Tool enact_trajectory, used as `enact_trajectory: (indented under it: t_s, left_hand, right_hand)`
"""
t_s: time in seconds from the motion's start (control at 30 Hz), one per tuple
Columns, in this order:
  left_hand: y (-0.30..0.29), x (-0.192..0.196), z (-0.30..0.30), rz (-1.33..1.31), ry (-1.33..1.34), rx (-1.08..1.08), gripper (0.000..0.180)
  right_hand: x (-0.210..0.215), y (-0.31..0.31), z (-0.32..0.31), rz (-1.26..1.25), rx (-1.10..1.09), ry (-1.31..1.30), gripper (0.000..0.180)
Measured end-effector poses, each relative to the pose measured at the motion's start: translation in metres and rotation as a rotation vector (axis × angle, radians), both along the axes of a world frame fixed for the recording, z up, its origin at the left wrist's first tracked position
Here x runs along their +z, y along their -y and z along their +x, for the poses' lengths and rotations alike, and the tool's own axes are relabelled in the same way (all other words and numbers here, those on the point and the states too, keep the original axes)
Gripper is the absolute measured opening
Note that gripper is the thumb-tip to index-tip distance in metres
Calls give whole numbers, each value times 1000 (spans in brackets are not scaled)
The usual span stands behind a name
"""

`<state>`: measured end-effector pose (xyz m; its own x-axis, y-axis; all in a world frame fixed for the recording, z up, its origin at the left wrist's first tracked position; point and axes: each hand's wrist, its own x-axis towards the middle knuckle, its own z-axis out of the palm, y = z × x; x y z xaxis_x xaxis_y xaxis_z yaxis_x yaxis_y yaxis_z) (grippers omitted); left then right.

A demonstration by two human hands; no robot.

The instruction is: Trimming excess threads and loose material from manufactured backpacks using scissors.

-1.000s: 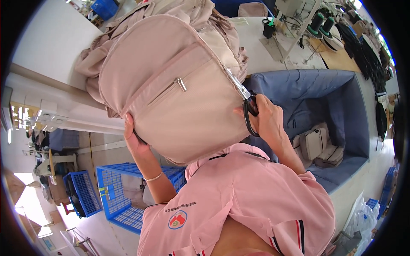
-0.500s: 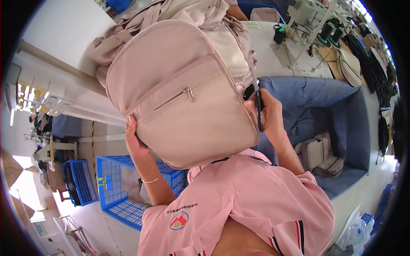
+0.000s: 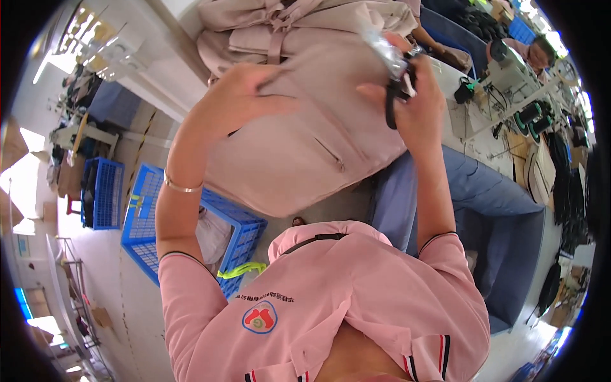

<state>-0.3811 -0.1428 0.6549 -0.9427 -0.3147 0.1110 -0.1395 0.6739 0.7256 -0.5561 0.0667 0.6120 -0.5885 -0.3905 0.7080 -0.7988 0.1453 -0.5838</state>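
Note:
A dusty-pink backpack [image 3: 280, 159] with a short zipped pocket lies tilted in front of me, one corner toward my body. Over its left part is my left hand [image 3: 245, 95], fingers spread and a little blurred; whether they touch the cloth is hard to tell. My right hand [image 3: 417, 95] is closed round the black handles of a pair of scissors [image 3: 392, 105], above the backpack's right side. Their blades point up and away, smeared by motion. Beyond lies a heap of pink bags [image 3: 305, 19] with straps.
Blue crates [image 3: 238, 254] stand at the lower left, one holding pale cloth. A blue-grey padded bin [image 3: 509, 248] stands at the right. Behind it, a worktable carries a sewing machine [image 3: 509, 70] and thread cones [image 3: 531, 118]. A co-worker [image 3: 531, 54] sits there; another person's arm [image 3: 436, 41] reaches in nearby.
The backpack, earlier held up between both hands, now lies lower and turned. My left hand has let go of its edge and moved up over it. My right hand has risen with the scissors.

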Motion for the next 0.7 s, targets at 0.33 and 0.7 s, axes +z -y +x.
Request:
enact_trajectory:
  t_s: [0.33,0.7]
  left_hand:
    - [4,1,-7,30,51,-36,33]
    - [15,-55,3,-64,-321,93,17]
  right_hand:
    - [-28,-16,-8,-162,355,635,39]
    - [-61,-52,-18,-326,434,877,32]
